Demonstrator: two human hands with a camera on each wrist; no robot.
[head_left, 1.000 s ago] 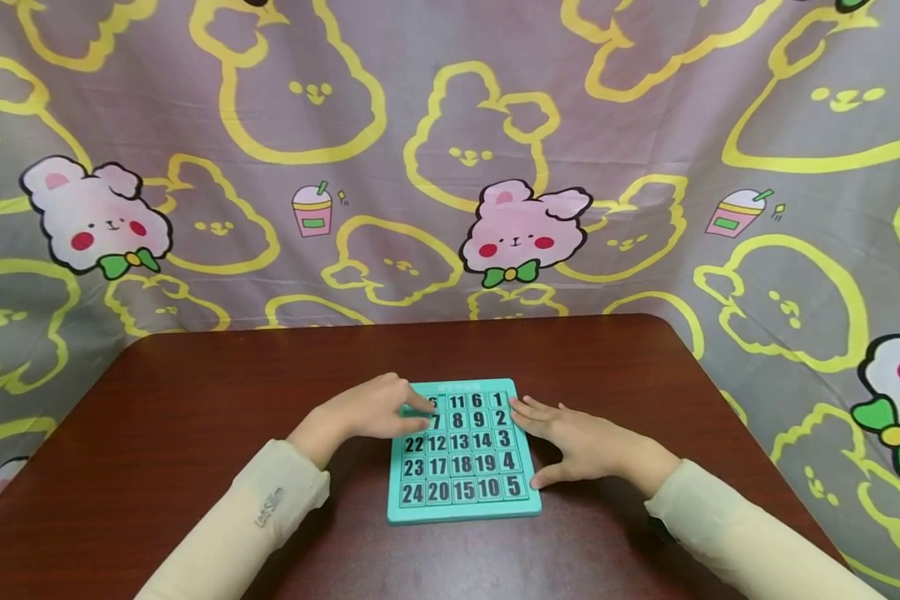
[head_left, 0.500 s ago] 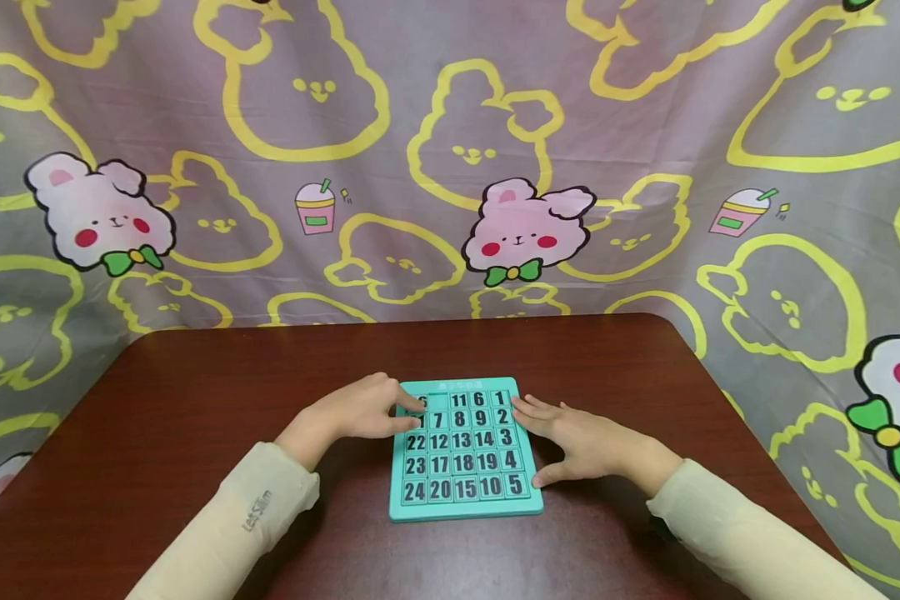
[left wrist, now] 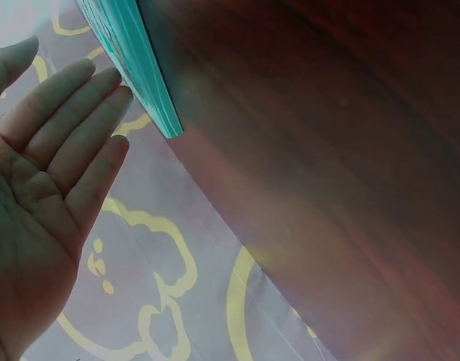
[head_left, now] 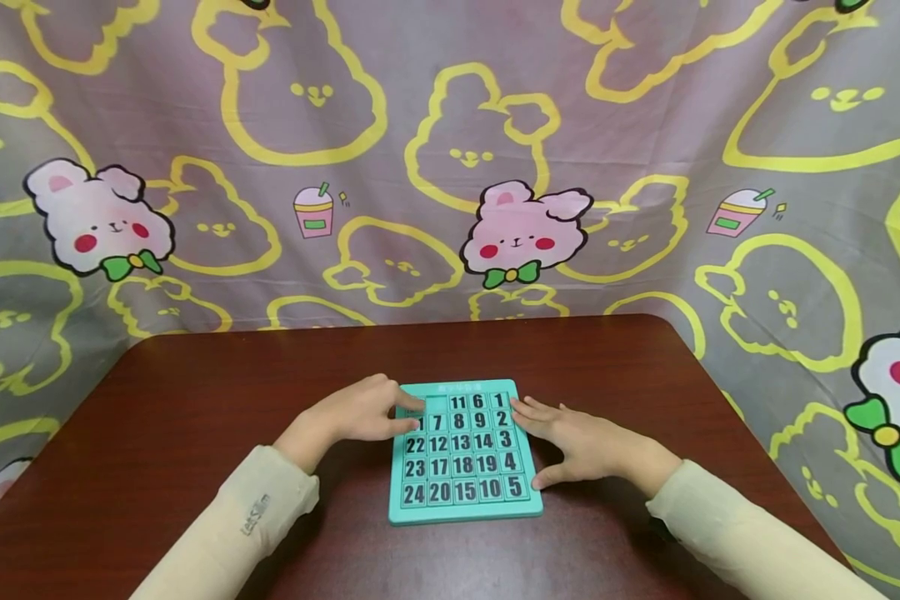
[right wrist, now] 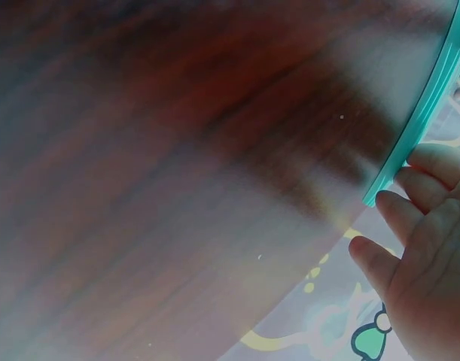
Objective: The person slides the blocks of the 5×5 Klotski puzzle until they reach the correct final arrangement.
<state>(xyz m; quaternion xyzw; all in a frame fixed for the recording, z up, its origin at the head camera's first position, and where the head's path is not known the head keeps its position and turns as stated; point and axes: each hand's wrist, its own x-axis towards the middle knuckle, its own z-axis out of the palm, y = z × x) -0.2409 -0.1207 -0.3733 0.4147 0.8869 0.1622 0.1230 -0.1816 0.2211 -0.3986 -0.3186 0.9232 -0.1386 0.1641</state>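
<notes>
1. Head: the number board lies on the dark table, at 6 o'clock from centre; patterned cloth hangs beyond, toward 12.
2. Head: the left hand is at the board's 10 o'clock, released, index finger and thumb over the left-hand tiles; contact is unclear. A slot shows at 11.
3. Head: the right hand is at the board's 3 o'clock, released, thumb by its edge at 4.
4. Left wrist: board at 11 o'clock; left hand at 9, fingers straight.
5. Right wrist: board at 2 o'clock; right hand between 3 and 4, fingers extended toward its rim.
</notes>
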